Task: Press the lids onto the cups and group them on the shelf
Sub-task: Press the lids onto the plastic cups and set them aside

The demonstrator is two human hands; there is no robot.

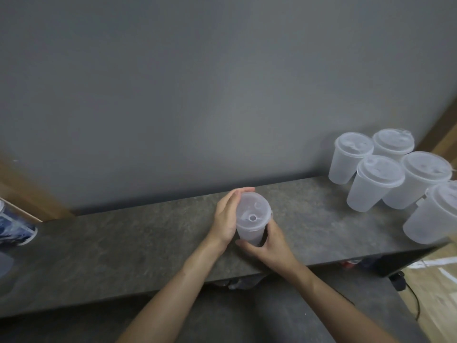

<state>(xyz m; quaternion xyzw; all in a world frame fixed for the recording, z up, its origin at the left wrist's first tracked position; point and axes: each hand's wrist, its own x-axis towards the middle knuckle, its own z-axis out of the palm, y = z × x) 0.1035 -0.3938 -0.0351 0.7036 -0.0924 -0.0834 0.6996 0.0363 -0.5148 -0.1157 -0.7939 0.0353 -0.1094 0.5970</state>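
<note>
A translucent plastic cup (249, 235) stands on the dark stone-look shelf (148, 233), with a clear lid (252, 211) sitting on its rim. My left hand (226, 216) cups the left side of the lid and cup, fingers reaching round the far edge. My right hand (268, 243) grips the lower body of the cup from the near right. A group of several lidded cups (376, 181) stands together at the right end of the shelf.
A grey wall (197, 95) rises right behind the shelf. A blue and white object (14, 229) lies at the shelf's left end. A lower dark surface (247, 315) sits in front, and a cable (415, 303) runs over the wooden floor at right.
</note>
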